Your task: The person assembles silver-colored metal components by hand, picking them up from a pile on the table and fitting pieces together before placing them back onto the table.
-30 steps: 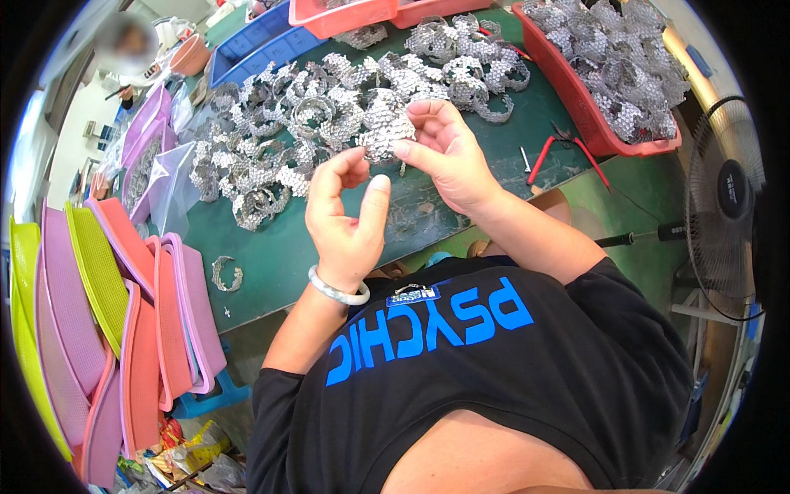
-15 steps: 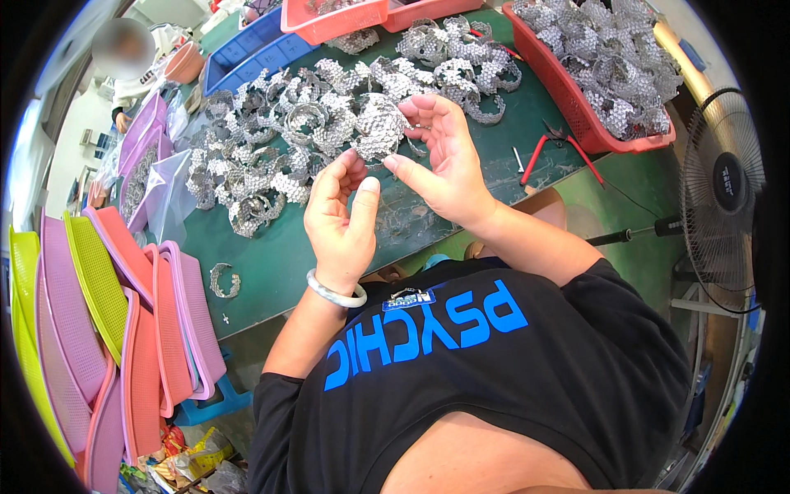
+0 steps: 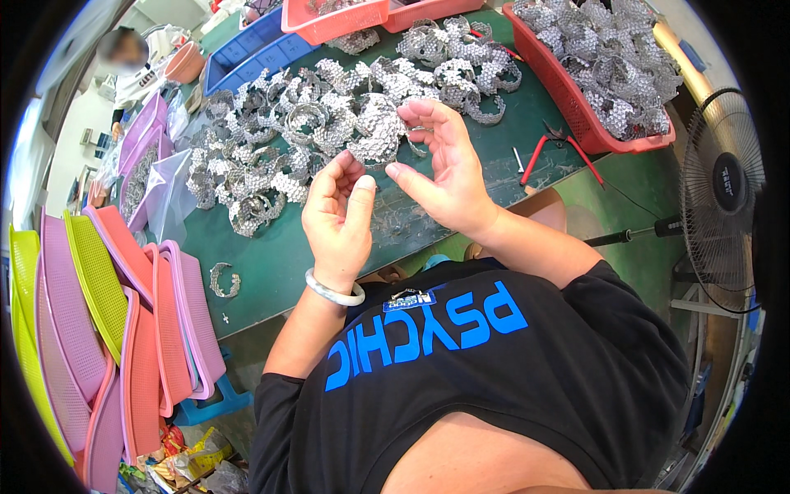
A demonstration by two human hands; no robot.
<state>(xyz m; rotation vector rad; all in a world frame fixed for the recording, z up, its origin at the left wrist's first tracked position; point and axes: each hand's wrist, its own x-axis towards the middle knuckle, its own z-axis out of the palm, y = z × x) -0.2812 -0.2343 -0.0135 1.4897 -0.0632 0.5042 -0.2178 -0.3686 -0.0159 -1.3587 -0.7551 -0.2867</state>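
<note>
Several silver, scaly, C-shaped cuffs [image 3: 313, 119] lie heaped on the green table [image 3: 271, 288]. At the near edge of the heap, a silver cuff [image 3: 380, 132] sits between my hands. My left hand [image 3: 339, 218] is below it to the left, fingers lightly bent, thumb apart, fingertips close to its lower edge. On the other side, my right hand [image 3: 453, 177] has its fingers spread and curved beside the cuff, the thumb below it. Neither hand visibly grips it; whether the fingertips touch it I cannot tell.
A red basket [image 3: 588, 123] full of cuffs stands at the far right, near red-handled pliers [image 3: 547, 156]. A lone cuff [image 3: 223, 281] lies left. Stacked colored baskets [image 3: 144, 362] crowd the left side; a fan [image 3: 728, 185] stands right. A person [image 3: 123, 53] is at the far left.
My hands have drawn slightly apart, the left shifting a little left and the right thumb moving slightly down from the cuff. The cuff appears tilted a little differently.
</note>
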